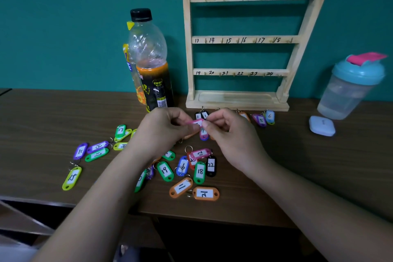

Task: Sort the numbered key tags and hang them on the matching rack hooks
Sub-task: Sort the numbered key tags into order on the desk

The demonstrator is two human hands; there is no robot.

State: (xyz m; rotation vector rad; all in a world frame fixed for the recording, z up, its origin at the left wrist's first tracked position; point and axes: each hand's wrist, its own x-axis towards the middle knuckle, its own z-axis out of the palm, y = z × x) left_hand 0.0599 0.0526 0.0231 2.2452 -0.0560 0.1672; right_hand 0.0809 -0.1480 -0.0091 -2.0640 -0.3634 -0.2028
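Pink key tag [197, 122]: you held it between both hands over the wooden table [42, 117], just in front of the rack [240, 40] base. Your left hand [163, 132] pinched its left end with curled fingers and thumb. Your right hand [231, 134] pinched its right end the same way. The number on it could not be read. The loose tags [181, 187] lay scattered on the table below and beside your hands. The rack stood upright between a bottle [148, 59] and a shaker cup [350, 87].
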